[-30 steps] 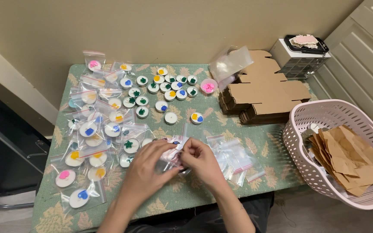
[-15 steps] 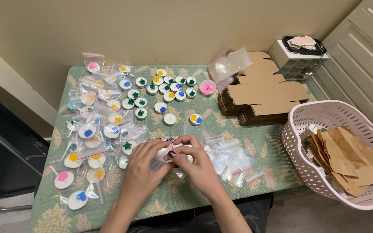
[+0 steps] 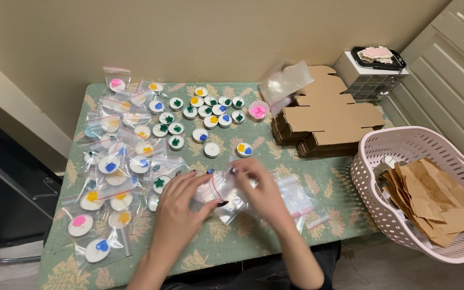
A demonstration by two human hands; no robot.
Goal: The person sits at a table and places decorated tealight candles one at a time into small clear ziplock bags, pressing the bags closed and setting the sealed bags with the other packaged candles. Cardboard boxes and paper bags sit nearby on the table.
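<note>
Both of my hands meet over the near middle of a green patterned table [image 3: 253, 241]. My left hand [image 3: 181, 207] and my right hand [image 3: 261, 193] together hold a small clear zip bag [image 3: 218, 188] with a white round tealight candle inside. Under my right hand lies a loose pile of empty clear zip bags [image 3: 302, 201]. To the left, several bagged tealights [image 3: 116, 166] with coloured centres are spread out. Further back stand several loose tealights [image 3: 200, 115] with green, blue and yellow centres.
A stack of flat brown cardboard boxes [image 3: 328, 121] lies at the back right with a clear bag [image 3: 285, 80] on it. A pink plastic basket [image 3: 382, 156] of brown paper stands right of the table. A small white drawer unit [image 3: 369, 78] sits behind.
My hands have shifted slightly and turned the small bag between them; the right hand now covers more of it. Nothing else on the table moved.
</note>
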